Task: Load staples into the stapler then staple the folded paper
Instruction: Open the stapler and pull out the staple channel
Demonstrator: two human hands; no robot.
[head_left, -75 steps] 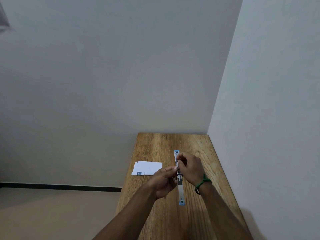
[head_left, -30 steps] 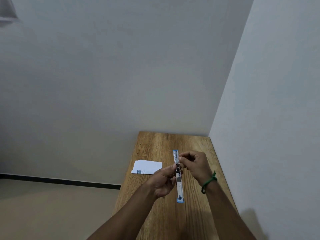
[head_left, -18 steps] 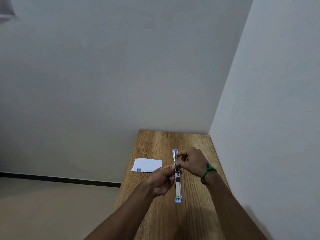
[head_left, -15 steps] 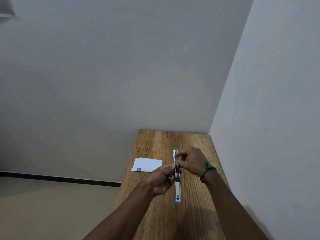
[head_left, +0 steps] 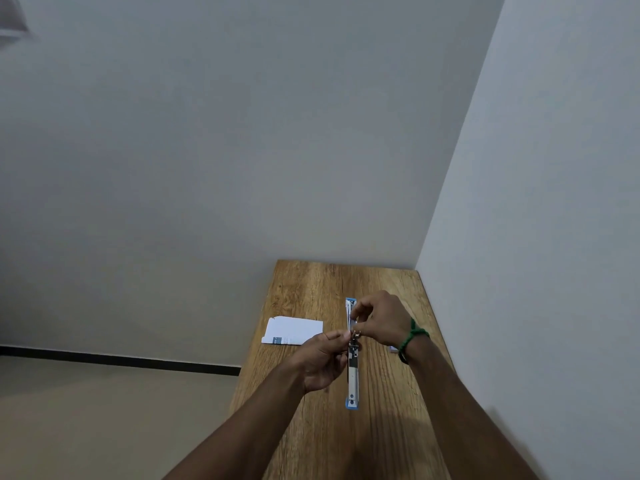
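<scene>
A blue and silver stapler (head_left: 353, 379) is swung fully open into one long strip, running away from me over the wooden table (head_left: 311, 285). My left hand (head_left: 323, 360) pinches it at the hinge from the left. My right hand (head_left: 379, 318), with a green band on the wrist, has its fingertips closed over the far half of the stapler near the hinge; what they pinch is too small to make out. The folded white paper (head_left: 294, 330) lies flat at the table's left edge, left of both hands.
The narrow table stands in a corner, with a wall along its far end and another along its right side. Its left edge drops to the floor. A small pale object (head_left: 393, 348) peeks out beside my right wrist.
The stapler has shifted slightly away from me, and my right hand has slid closer to the hinge. My left hand has kept its pinch. The paper has not moved.
</scene>
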